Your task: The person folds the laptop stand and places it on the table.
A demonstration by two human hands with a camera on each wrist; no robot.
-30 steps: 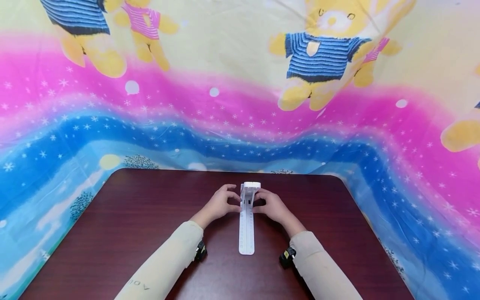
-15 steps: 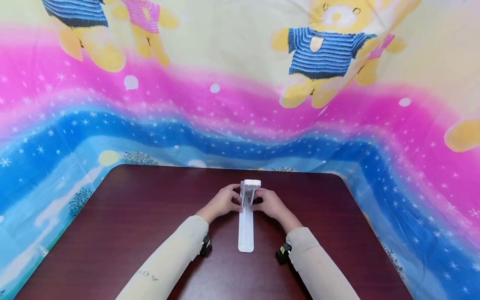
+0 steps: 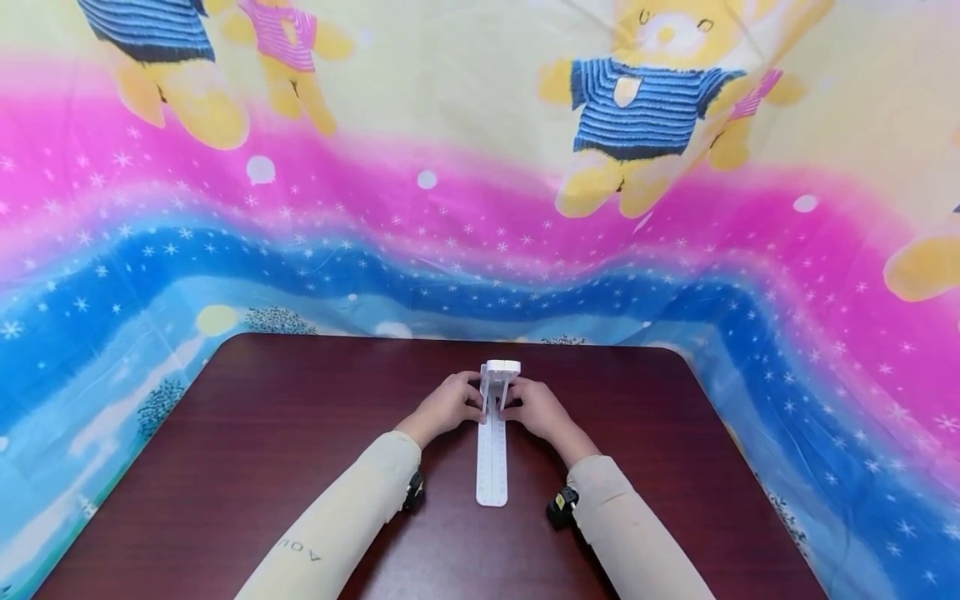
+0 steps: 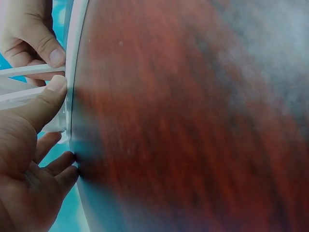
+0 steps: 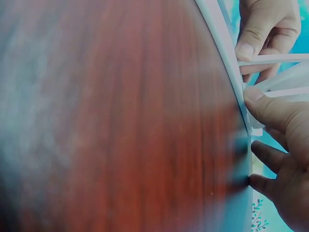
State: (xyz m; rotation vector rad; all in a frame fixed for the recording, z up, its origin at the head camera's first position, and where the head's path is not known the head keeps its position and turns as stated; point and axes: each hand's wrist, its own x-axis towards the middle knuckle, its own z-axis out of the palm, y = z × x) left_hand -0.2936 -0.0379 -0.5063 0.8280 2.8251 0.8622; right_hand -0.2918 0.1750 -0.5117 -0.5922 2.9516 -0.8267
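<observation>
A long white plastic stand (image 3: 492,475) lies lengthwise on the table, its flat base marked with small holes or scale marks. Two thin uprights rise near its far end and carry a white block (image 3: 503,367). My left hand (image 3: 448,404) pinches the left upright low down, thumb nearer me and fingers behind. On the other side my right hand (image 3: 542,408) pinches the right upright in the same way. In the left wrist view, the left thumb (image 4: 50,94) presses by the upright's foot, with the other fingertips at the table. Some fingertips are hidden behind the stand.
The dark red-brown table (image 3: 300,450) has rounded far corners. A patterned cloth (image 3: 480,208) with bears hangs behind and around it. A black wrist camera (image 3: 561,507) sits by the right sleeve, and another (image 3: 414,492) by the left.
Both hands have closed in on the uprights; the left fingers, spread a second ago, now lie against the stand. Over the last half second almost nothing moved. The stand stays in place.
</observation>
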